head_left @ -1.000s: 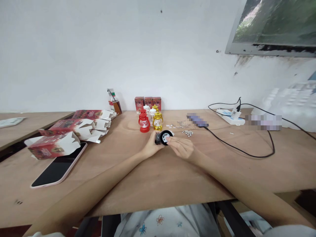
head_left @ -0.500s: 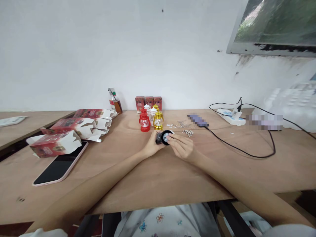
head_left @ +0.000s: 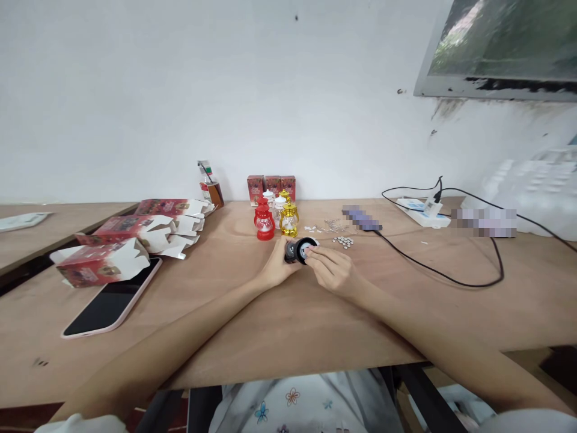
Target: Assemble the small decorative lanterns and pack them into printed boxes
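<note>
My left hand grips a small black lantern lying on its side, its round base turned toward me. My right hand has its fingers pinched at that base; what they pinch is too small to make out. Just behind stand a red lantern and a gold lantern, with white ones behind them. A small heap of button batteries lies to the right of my hands on the wooden table.
Open red-and-white cartons are piled at the left beside a pink-cased phone lying face up. Three closed red boxes stand by the wall. A black cable loops to a white power strip at the right.
My hands stay on the black lantern; the right fingers shifted slightly on its base. The view drifted a little.
</note>
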A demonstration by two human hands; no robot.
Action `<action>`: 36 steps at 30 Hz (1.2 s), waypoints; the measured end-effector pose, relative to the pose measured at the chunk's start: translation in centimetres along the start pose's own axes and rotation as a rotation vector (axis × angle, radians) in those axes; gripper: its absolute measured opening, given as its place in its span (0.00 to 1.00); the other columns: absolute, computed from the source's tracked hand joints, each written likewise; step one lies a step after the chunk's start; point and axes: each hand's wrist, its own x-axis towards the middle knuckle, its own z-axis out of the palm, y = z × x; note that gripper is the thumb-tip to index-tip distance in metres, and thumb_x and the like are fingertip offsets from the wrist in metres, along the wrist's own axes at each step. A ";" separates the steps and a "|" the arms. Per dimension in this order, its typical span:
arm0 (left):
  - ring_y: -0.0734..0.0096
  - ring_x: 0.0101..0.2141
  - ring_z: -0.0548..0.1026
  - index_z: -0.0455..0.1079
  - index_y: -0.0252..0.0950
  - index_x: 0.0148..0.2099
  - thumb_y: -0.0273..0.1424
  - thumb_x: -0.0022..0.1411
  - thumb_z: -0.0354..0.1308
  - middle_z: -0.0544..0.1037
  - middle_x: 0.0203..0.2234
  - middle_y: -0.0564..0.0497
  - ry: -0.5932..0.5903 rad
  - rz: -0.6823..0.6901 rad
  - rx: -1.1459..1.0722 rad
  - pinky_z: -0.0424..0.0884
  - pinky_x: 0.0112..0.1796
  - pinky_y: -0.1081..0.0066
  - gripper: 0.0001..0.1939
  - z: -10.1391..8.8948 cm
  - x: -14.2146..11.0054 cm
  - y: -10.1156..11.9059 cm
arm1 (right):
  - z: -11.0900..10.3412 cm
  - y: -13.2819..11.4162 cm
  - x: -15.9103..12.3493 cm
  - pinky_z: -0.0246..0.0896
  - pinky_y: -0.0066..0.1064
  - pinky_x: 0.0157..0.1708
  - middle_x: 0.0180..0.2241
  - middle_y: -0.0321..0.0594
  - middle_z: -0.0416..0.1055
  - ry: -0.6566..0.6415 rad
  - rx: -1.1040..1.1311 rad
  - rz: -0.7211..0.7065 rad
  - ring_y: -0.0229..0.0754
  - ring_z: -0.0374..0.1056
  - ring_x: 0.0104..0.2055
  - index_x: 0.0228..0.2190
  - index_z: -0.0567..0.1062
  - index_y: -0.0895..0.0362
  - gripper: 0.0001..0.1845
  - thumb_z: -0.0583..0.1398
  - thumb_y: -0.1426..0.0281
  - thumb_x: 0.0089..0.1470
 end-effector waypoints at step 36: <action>0.55 0.50 0.68 0.65 0.36 0.44 0.35 0.44 0.70 0.72 0.44 0.46 -0.048 0.039 -0.059 0.60 0.52 0.58 0.25 -0.2 0.5 -1.0 | 0.5 -1.5 0.5 0.64 0.37 0.43 0.39 0.40 0.69 0.046 0.404 0.712 0.44 0.67 0.43 0.34 0.66 0.53 0.12 0.63 0.72 0.46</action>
